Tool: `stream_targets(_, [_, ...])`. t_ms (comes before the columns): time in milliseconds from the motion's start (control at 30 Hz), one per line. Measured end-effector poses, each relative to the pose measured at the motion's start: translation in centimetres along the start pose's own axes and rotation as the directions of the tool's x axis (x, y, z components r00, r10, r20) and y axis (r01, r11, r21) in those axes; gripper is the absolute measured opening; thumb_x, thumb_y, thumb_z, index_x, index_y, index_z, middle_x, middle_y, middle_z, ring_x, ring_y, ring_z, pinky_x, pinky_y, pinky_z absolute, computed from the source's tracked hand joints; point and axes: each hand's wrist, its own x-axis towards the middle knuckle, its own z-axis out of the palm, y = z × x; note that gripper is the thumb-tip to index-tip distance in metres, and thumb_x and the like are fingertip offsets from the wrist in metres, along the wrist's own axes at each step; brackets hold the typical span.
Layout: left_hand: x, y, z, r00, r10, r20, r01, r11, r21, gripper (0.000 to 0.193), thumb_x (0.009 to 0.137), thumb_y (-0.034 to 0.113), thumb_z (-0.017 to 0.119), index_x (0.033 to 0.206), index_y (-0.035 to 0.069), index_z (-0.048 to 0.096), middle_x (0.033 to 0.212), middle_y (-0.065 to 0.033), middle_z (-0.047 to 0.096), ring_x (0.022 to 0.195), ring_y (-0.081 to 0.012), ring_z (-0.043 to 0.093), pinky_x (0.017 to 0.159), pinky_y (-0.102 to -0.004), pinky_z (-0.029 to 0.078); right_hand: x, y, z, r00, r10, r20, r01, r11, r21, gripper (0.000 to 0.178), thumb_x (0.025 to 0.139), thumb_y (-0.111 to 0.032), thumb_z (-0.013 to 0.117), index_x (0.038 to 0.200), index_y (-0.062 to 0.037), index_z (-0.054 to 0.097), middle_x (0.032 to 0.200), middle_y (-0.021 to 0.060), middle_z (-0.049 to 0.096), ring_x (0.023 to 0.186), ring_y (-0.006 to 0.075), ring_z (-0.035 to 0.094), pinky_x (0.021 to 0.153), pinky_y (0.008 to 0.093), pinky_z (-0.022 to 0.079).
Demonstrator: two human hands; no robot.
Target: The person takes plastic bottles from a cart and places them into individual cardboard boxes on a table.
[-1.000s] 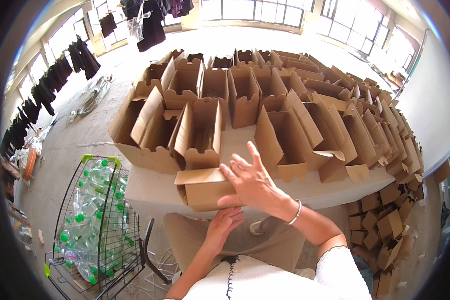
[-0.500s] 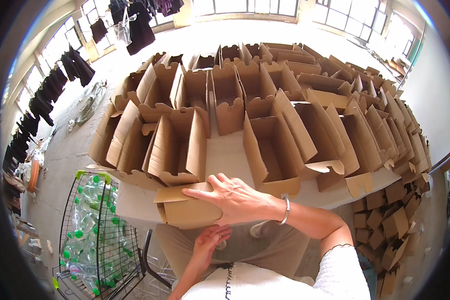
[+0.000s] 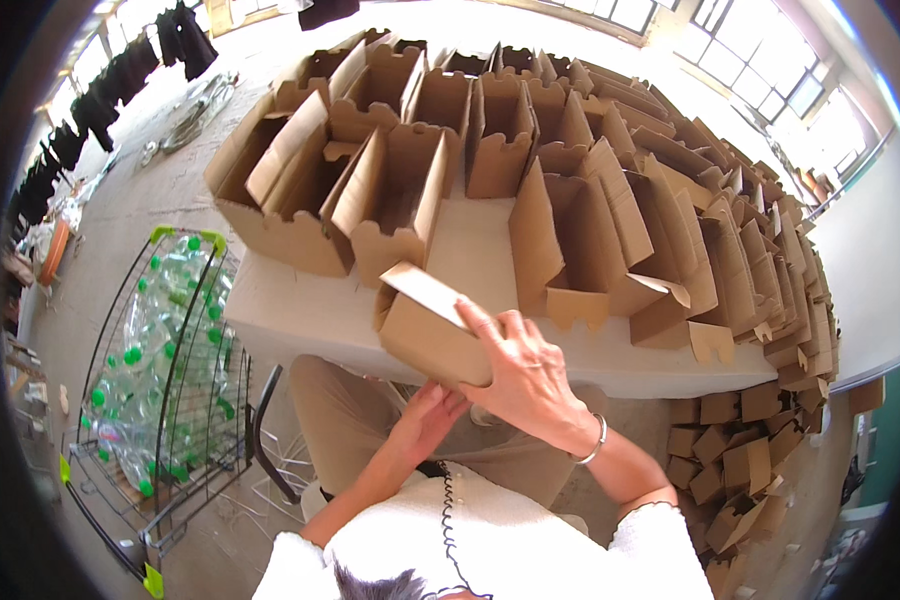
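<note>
Right now my right hand point(image 3: 525, 375) lies over the near end of a folded box point(image 3: 432, 325), fingers spread flat across its top face and thumb tucked down its side, wrist bent back toward my chest with a bangle point(image 3: 597, 443) on it. My left hand point(image 3: 425, 420) comes up from below, palm turned upward, fingers curled loosely against the box's underside, so both hands have hold of it. The box hangs just off the near edge of the white surface point(image 3: 320, 320), over my lap, not resting on it. Its long axis runs from my right hand up and to the left, with the far end tipped upward and a flap raised there. Beyond it, open boxes point(image 3: 390, 200) stand in rows across the surface, and a wire cart point(image 3: 170, 390) of plastic bottles sits to my left.
</note>
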Motion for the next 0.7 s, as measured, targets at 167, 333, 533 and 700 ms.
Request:
stream_targets(167, [-1.0,-1.9,-0.6,0.999,0.021,-0.028,-0.016,0.989,0.150,0.057,0.097,0.019,0.072,0.146,0.003,0.047,0.145,-0.0064,0.054,0.137,-0.0192,0.048,0.120,-0.0388,0.032,-3.8,-2.0,-2.4,0.976,0.216,0.011,-0.216,0.976,0.003,0.098,0.068,-0.029,0.088,0.155,-0.0180,0.045,0.115,0.0165,0.063,0.108,0.0354,0.065,0.091,0.0448,0.055])
stream_targets(333, [-5.0,0.8,4.5,0.998,-0.008,0.057,-0.023,0.852,0.524,0.060,0.095,0.019,0.075,0.146,0.001,0.047,0.143,-0.0070,0.055,0.133,-0.0174,0.049,0.115,-0.0353,0.036,-9.1,-1.0,-5.0,0.948,0.286,-0.140,-0.203,0.882,0.425,0.102,0.070,-0.028,0.090,0.157,-0.0108,0.039,0.132,0.0143,0.063,0.116,0.0303,0.067,0.099,0.0437,0.053])
stream_targets(533, [-5.4,3.3,7.8,0.955,0.025,0.296,-0.219,0.733,0.644,0.068,0.095,0.023,0.075,0.151,0.001,0.042,0.146,-0.0105,0.052,0.138,-0.0214,0.045,0.117,-0.0378,0.033,-11.8,-0.7,-3.0,0.873,0.429,-0.230,-0.006,0.482,0.876,0.101,0.073,-0.016,0.092,0.156,-0.0050,0.036,0.133,0.0093,0.062,0.122,0.0227,0.062,0.102,0.0352,0.051])
stream_targets(700, [-5.1,6.9,11.5,0.825,0.080,0.560,-0.553,0.315,0.771,0.077,0.096,0.034,0.072,0.157,0.003,0.038,0.157,-0.0152,0.044,0.151,-0.0304,0.032,0.123,-0.0441,0.026,-12.2,1.3,-3.7,0.821,0.531,-0.210,0.134,0.178,0.975,0.089,0.073,-0.017,0.091,0.147,-0.0032,0.043,0.127,0.0073,0.062,0.118,0.0187,0.061,0.099,0.0316,0.051])
